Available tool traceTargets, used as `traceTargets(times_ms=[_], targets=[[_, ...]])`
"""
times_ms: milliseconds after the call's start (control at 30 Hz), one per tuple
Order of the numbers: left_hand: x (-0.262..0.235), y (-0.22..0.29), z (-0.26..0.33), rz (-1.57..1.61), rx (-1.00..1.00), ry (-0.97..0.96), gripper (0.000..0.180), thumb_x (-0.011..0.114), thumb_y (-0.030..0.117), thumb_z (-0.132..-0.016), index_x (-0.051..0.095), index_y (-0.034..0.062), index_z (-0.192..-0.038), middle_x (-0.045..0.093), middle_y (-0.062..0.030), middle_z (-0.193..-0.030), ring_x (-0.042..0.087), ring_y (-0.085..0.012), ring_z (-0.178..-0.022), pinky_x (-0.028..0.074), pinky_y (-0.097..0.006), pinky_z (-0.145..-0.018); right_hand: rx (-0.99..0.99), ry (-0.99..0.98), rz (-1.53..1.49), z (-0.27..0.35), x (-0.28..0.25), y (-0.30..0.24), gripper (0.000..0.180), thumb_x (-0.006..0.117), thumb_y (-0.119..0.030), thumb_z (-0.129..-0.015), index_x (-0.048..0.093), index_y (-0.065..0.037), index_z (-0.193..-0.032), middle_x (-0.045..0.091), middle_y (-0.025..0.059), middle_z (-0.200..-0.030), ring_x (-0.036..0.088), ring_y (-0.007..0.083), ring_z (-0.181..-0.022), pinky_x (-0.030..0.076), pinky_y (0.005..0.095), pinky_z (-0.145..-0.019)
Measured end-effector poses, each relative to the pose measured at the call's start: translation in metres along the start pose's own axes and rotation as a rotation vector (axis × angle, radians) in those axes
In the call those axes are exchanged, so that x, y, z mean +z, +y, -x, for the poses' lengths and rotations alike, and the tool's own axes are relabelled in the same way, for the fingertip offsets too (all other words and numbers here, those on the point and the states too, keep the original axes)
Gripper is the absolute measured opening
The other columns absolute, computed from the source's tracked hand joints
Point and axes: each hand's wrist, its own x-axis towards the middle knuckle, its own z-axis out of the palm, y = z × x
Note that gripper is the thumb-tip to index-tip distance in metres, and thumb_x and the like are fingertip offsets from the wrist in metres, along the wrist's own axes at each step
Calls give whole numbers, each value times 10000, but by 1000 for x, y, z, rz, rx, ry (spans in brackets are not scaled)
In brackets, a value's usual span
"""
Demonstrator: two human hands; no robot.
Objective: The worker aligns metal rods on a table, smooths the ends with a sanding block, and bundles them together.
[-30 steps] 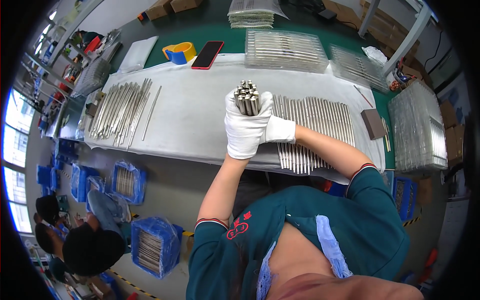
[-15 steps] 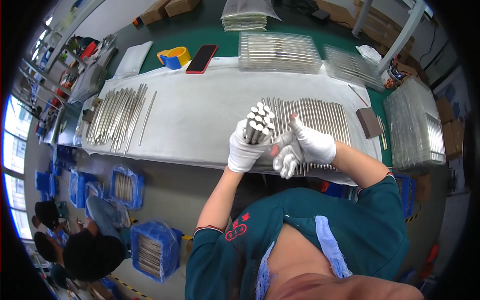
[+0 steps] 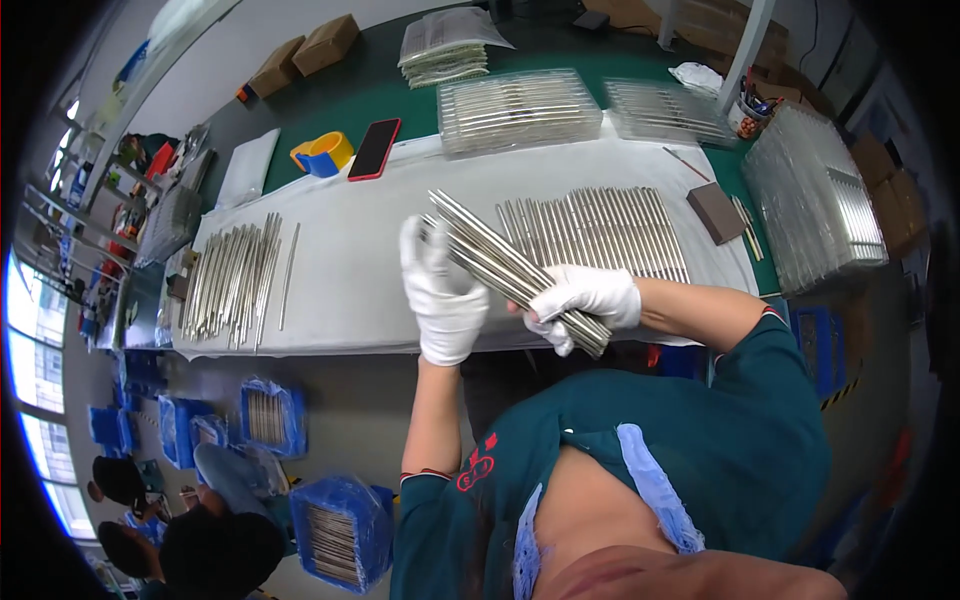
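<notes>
A bundle of slim silver metal rods (image 3: 500,255) slants across in front of me above the cloth. My right hand (image 3: 585,298), in a white glove, is closed around its lower right part. Beside the upper left end is my left hand (image 3: 442,298), also gloved, with its fingers stretched upward and the thumb apart; the fingertips are close to the rod ends, and contact is hard to judge. Behind the bundle, a row of similar rods (image 3: 610,230) lies side by side on the white cloth (image 3: 360,240). A looser pile of rods (image 3: 232,285) lies at the left.
Along the back are a phone (image 3: 375,150), a yellow-and-blue tape dispenser (image 3: 323,155) and clear trays of rods (image 3: 520,112). At the right are a brown block (image 3: 716,213) and stacked clear trays (image 3: 815,190). Blue crates (image 3: 343,535) and people are at lower left.
The bundle has gone from upright in my left hand to slanted in my right hand. My left hand has let go and moved left, its fingers extended. The whole view has shifted slightly.
</notes>
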Motion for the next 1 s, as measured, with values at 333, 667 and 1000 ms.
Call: traceTargets(times_ms=[333,667,1000], targets=[[7,-11,-35,512,-496,-40,481,623,-21,-836,432,7,-1277,586,-21,-777,578,-84,-658,493,-230,-626,-622,119,1083,-120,-36,-5,329,728,-185,-690,609,-41,-962,657,89,-885,590,162,-811,478,314,-770],[27,-31,-59,851,-778,45,216,601,114,-879,470,36,-1032,488,-13,-666,507,-112,-540,474,-271,-510,-596,101,909,-151,-53,-10,305,695,-128,-688,605,-8,-953,653,81,-818,614,158,-737,508,304,-698],[34,-143,-42,1262,-1215,282,250,658,344,-830,569,117,-880,609,-39,-889,583,-202,-871,483,-373,-836,-118,249,867,-162,-33,-53,517,618,-492,-799,652,23,-826,656,146,-735,631,204,-571,518,310,-533]])
